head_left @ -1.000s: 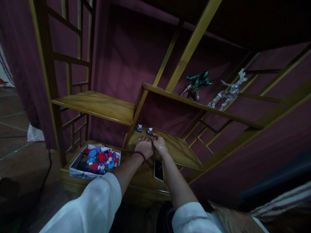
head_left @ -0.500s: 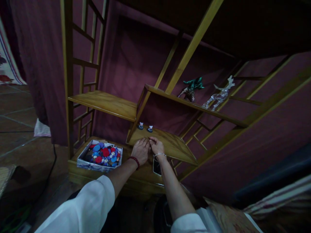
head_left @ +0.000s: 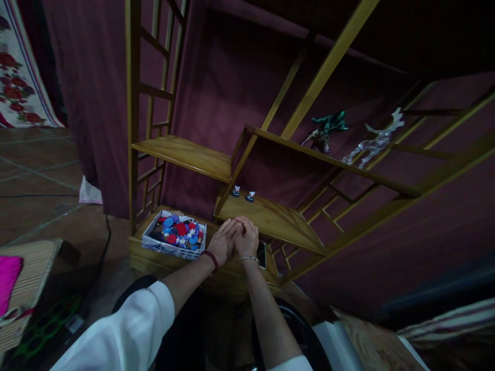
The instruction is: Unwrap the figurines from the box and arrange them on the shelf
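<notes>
My left hand (head_left: 224,242), with a dark red bead bracelet at the wrist, and my right hand (head_left: 247,238), with a silver bangle, meet in front of the lower shelf (head_left: 266,216). Their fingers are closed and touch each other. Whatever lies between them, if anything, is hidden. Two small white-headed figurines on dark bases stand at that shelf's back left: a left figurine (head_left: 235,191) and a right figurine (head_left: 250,196). Left of my hands sits an open box (head_left: 170,250) full of red, blue and purple discs and small figures (head_left: 181,230).
A phone-like dark object (head_left: 262,255) lies beside my right wrist. Higher up stand a green and brown figure (head_left: 325,132) and a clear deer figurine (head_left: 375,143). Wooden posts (head_left: 133,113) and another shelf (head_left: 189,154) frame the space. A straw mat (head_left: 42,273) is at left.
The view has shifted, so the shelves appear farther right. My hands have drawn slightly back from the lower shelf and come closer together, the right one more curled. Both figurines stay in place.
</notes>
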`<state>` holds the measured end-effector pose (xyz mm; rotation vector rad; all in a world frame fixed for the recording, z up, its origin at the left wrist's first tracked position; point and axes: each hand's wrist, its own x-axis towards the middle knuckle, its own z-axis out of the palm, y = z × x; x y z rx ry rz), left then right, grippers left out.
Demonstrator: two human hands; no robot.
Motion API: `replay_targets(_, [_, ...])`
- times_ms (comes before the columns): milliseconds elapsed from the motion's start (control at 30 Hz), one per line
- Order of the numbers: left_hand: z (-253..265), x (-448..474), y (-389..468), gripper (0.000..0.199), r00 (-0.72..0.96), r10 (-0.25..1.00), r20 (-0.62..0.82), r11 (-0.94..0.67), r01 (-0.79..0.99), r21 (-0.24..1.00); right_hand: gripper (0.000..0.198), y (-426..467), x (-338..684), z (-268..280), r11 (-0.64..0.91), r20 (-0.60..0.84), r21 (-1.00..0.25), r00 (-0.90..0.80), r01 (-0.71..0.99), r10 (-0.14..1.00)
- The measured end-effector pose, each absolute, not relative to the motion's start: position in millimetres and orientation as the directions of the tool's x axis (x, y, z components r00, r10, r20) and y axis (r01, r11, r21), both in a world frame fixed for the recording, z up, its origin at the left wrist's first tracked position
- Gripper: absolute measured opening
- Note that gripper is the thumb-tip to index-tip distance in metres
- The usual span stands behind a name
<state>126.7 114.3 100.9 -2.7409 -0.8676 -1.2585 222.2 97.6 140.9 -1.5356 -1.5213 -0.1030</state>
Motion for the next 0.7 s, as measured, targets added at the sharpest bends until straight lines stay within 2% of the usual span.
replay_targets(233, [107.8, 116.2, 106.9, 0.057, 0.551, 0.543, 0.634, -0.830, 0.465, 0.307, 0.033, 84.8, 198.7, 131.7, 0.206, 0.679, -0.505, 0.239, 0.838, 0.694])
replay_targets(400, [86.4, 100.9, 102.1, 0.049, 0.516, 0.638, 0.572, -0.766, 0.504, 0.399, 0.032, 74.5, 179.3, 112.6, 0.232, 0.673, -0.475, 0.180, 0.849, 0.718])
replay_targets(533, [59.3, 82.9, 104.9, 0.041, 0.521, 0.690, 0.502, -0.723, 0.531, 0.442, 0.031, 72.9, 160.8, 86.0, 0.299, 0.603, -0.518, 0.095, 0.801, 0.792])
replay_targets(700, [31.7, 61.3, 117.3, 0.025, 0.491, 0.797, 0.353, -0.604, 0.627, 0.491, 0.029, 92.5, 142.0, 57.4, 0.267, 0.466, -0.635, 0.085, 0.725, 0.881])
